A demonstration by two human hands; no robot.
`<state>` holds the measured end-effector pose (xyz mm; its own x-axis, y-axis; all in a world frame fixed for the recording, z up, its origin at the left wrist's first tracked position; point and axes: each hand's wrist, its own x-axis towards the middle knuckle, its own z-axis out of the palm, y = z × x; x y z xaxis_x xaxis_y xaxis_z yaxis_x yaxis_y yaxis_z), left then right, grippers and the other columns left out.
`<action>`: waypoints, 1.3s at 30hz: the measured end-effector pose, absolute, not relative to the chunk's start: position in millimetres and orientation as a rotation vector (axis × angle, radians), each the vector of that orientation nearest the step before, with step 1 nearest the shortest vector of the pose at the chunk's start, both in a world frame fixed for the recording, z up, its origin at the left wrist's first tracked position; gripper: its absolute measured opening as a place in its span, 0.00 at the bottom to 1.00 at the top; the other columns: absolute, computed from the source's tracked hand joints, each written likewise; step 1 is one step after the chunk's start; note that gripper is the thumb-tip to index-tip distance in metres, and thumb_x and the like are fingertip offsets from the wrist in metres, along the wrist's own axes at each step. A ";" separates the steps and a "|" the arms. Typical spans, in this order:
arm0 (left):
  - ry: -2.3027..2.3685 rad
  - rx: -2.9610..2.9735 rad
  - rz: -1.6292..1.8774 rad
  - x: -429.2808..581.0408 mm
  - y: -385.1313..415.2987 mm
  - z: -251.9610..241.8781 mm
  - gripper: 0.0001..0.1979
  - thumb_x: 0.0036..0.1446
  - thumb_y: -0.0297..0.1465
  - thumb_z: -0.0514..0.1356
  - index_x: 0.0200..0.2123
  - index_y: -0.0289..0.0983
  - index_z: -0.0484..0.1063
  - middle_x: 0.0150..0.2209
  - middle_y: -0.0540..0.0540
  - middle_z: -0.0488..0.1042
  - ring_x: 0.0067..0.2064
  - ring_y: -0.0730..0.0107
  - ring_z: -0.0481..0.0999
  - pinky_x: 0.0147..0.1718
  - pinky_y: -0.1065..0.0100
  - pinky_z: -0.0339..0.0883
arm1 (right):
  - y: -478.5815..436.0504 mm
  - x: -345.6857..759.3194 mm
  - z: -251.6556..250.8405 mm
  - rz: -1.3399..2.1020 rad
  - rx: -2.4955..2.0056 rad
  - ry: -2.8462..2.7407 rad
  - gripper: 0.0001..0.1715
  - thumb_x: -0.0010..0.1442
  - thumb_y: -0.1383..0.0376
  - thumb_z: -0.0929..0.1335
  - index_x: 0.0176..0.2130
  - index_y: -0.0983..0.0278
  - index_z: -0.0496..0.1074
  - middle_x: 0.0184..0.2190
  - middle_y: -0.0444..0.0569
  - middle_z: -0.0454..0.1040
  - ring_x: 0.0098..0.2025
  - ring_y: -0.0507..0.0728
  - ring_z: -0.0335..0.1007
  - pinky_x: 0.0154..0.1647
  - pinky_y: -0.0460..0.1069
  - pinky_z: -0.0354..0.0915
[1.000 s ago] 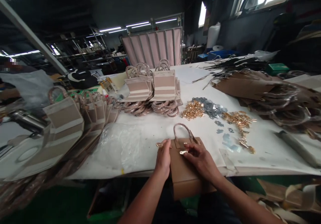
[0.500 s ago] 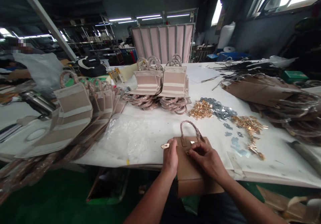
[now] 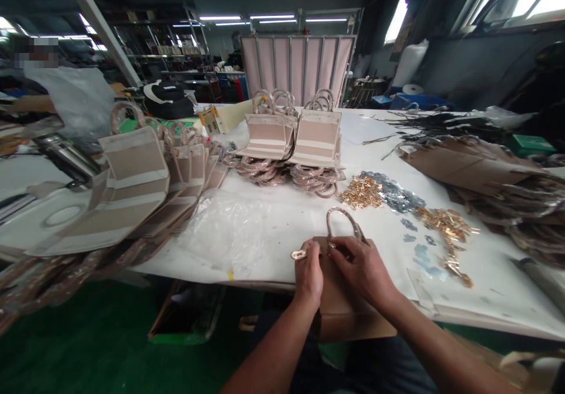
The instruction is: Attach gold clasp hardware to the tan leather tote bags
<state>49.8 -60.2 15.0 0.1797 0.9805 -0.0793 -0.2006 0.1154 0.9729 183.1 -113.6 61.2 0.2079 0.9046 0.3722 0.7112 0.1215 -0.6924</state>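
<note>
A boxy bag of plain tan-brown material (image 3: 342,306) is topped by an arched pinkish-brown handle in clear film (image 3: 339,210). Gold is shown by a small flat metal piece (image 3: 299,254) and is repeated in a loose heap of shiny metal fittings (image 3: 361,192), bordered by a silver-grey heap of thin metal plates (image 3: 401,195). The upright handled fabric bag (image 3: 316,138) is banded in taupe and cream. The flat tabletop (image 3: 379,226) is coloured white, the smooth floor (image 3: 110,335) dark green. The tall metal-framed screen (image 3: 283,67) is striped pale pink and grey.

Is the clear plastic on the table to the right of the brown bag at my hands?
No, the plastic lies to the left of the bag, beyond your left hand.
</note>
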 end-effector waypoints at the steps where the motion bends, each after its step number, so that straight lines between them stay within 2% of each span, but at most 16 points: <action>1: 0.983 1.069 1.108 49.4 -60.4 15.6 0.16 0.67 0.44 0.57 0.41 0.38 0.75 0.39 0.46 0.78 0.42 0.62 0.76 0.44 0.67 0.68 | -113.9 183.4 61.3 0.291 -1.649 -1.545 0.10 0.69 0.60 0.68 0.45 0.57 0.80 0.41 0.49 0.81 0.42 0.63 0.77 0.44 0.54 0.70; 6: 1.015 1.113 1.100 47.8 -61.2 19.2 0.16 0.69 0.43 0.54 0.43 0.38 0.76 0.40 0.45 0.78 0.44 0.60 0.76 0.45 0.66 0.68 | -116.7 183.9 69.0 0.240 -1.686 -1.630 0.10 0.67 0.60 0.68 0.39 0.56 0.81 0.37 0.46 0.81 0.38 0.61 0.77 0.45 0.54 0.67; 9: 1.014 1.157 1.116 47.2 -61.7 22.3 0.16 0.69 0.42 0.54 0.44 0.38 0.76 0.42 0.45 0.78 0.45 0.60 0.76 0.47 0.66 0.67 | -115.6 180.8 75.9 0.281 -1.694 -1.628 0.10 0.65 0.62 0.68 0.37 0.57 0.81 0.34 0.45 0.80 0.36 0.60 0.76 0.40 0.52 0.66; 13: 0.995 1.174 1.120 46.8 -63.2 26.2 0.15 0.69 0.41 0.54 0.41 0.39 0.75 0.38 0.46 0.77 0.42 0.62 0.75 0.44 0.67 0.66 | -108.3 175.6 80.6 0.325 -1.731 -1.598 0.09 0.63 0.63 0.68 0.35 0.58 0.80 0.33 0.46 0.80 0.35 0.60 0.76 0.37 0.51 0.66; 19: 0.921 1.138 1.132 45.8 -66.2 29.8 0.14 0.67 0.41 0.55 0.40 0.39 0.75 0.37 0.47 0.78 0.41 0.63 0.75 0.41 0.68 0.67 | -95.7 172.0 81.1 0.301 -1.846 -1.618 0.10 0.62 0.64 0.68 0.36 0.59 0.82 0.35 0.47 0.81 0.36 0.60 0.76 0.38 0.51 0.66; 27: 0.964 1.175 1.155 45.6 -66.6 32.7 0.13 0.66 0.39 0.55 0.38 0.38 0.77 0.37 0.45 0.79 0.41 0.62 0.76 0.42 0.67 0.68 | -106.0 175.9 73.8 0.276 -1.757 -1.696 0.11 0.68 0.59 0.68 0.42 0.56 0.81 0.39 0.48 0.80 0.40 0.61 0.76 0.44 0.52 0.68; 32: 0.927 1.118 1.140 49.6 -65.5 29.1 0.14 0.65 0.39 0.55 0.40 0.38 0.78 0.36 0.45 0.79 0.40 0.60 0.78 0.41 0.66 0.70 | -111.0 177.6 68.0 0.249 -1.812 -1.707 0.14 0.64 0.60 0.70 0.49 0.57 0.80 0.40 0.49 0.80 0.42 0.63 0.76 0.45 0.54 0.69; 39: 0.985 1.171 1.152 49.8 -66.1 31.6 0.13 0.65 0.37 0.56 0.39 0.38 0.78 0.36 0.45 0.80 0.39 0.61 0.77 0.39 0.67 0.70 | -110.3 176.0 69.6 0.271 -1.850 -1.638 0.10 0.65 0.59 0.68 0.42 0.56 0.79 0.34 0.46 0.80 0.36 0.62 0.76 0.39 0.53 0.66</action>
<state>49.8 -66.1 31.6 0.1625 0.9867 0.0081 -0.1453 0.0158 0.9893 176.0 -110.3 69.6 0.2001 0.9455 0.2568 0.8127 -0.0137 -0.5826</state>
